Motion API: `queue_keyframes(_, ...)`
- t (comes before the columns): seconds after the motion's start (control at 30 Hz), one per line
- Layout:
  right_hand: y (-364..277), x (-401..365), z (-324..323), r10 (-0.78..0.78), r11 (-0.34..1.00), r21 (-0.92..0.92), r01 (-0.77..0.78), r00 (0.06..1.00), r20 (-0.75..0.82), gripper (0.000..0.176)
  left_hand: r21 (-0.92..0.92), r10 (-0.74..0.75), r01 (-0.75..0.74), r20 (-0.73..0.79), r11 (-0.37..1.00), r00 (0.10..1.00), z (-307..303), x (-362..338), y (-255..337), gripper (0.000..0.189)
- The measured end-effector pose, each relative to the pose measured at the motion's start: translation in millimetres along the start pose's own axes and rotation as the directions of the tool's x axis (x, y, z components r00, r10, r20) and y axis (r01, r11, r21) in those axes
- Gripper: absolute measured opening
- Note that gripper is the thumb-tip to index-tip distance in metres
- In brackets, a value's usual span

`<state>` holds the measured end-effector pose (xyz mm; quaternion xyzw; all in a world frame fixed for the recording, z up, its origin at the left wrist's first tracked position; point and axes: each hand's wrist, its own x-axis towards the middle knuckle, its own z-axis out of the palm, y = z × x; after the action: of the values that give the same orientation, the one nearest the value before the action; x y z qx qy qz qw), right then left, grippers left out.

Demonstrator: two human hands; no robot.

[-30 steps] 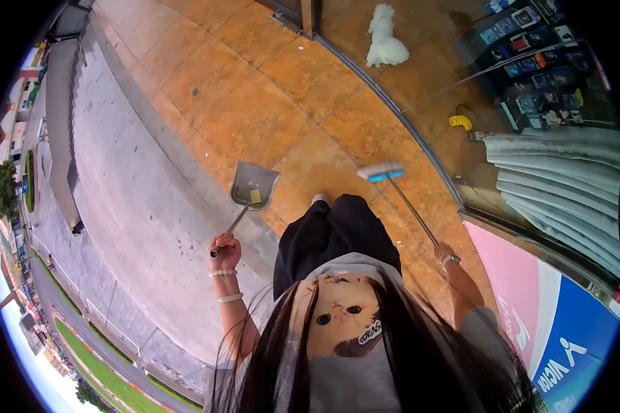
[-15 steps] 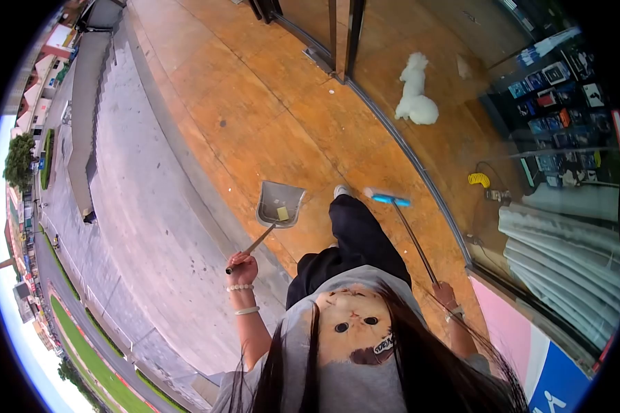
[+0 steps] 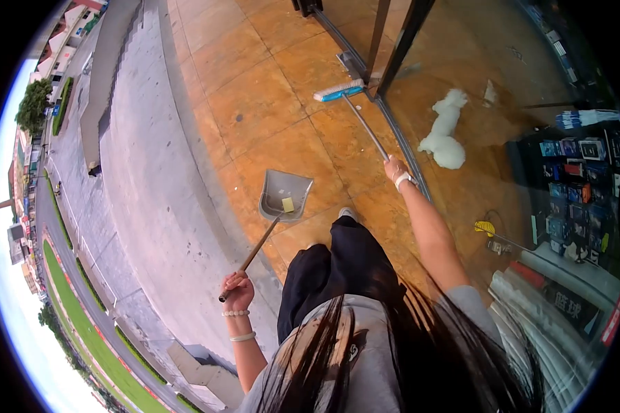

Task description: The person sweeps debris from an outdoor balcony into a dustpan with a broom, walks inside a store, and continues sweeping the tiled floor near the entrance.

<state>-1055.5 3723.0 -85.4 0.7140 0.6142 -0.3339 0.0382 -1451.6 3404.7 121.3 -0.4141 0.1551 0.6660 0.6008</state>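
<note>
My left hand is closed round the long handle of a grey dustpan, low on the left. The pan lies on or just over the orange floor, with a small pale yellow piece in it. With my right arm stretched forward, my right hand grips the dark pole of a broom. Its blue head with white bristles is at the floor beside the glass door's frame and track. Small pale bits are scattered on the tiles.
Behind the glass, a white fluffy dog lies on the floor. Shelves of packaged goods and a yellow coiled cord are inside too. The metal door track edges the tiles on the right. Grey pavement borders them on the left.
My right hand has swung forward from beside my body, carrying the broom head out to the door frame. The dustpan stays in my left hand, and the view has shifted.
</note>
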Motion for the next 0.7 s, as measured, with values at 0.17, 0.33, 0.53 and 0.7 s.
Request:
queue_keyframes(0.17, 17.9, 17.5, 24.7, 0.132, 0.968, -0.228, -0.103, 0.984, 0.116, 0.025, 0.049, 0.015, -0.014, -0.030, 0.999, 0.999, 10.1, -1.4, -6.8, 0.023)
queue_keyframes(0.33, 104.4, -91.5, 45.2, 0.255, 0.943, -0.258, -0.209, 0.953, 0.161, 0.028, 0.264, -0.065, 0.089, -0.098, 0.960, 0.993, 17.7, 21.5, 14.0, 0.024)
queue_keyframes(0.53, 170.7, -280.1, 57.1, 0.463, 0.853, -0.414, -0.317, 0.827, 0.318, 0.034, 0.438, -0.145, 0.211, -0.180, 0.874, 0.973, 29.3, 52.1, 30.2, 0.019)
queue_keyframes(0.7, 185.8, -423.7, 102.7, 0.674, 0.730, -0.114, -0.674, 0.680, 0.290, 0.030, 0.512, -0.279, 0.382, -0.268, 0.769, 0.922, 39.3, 64.6, 34.5, 0.020)
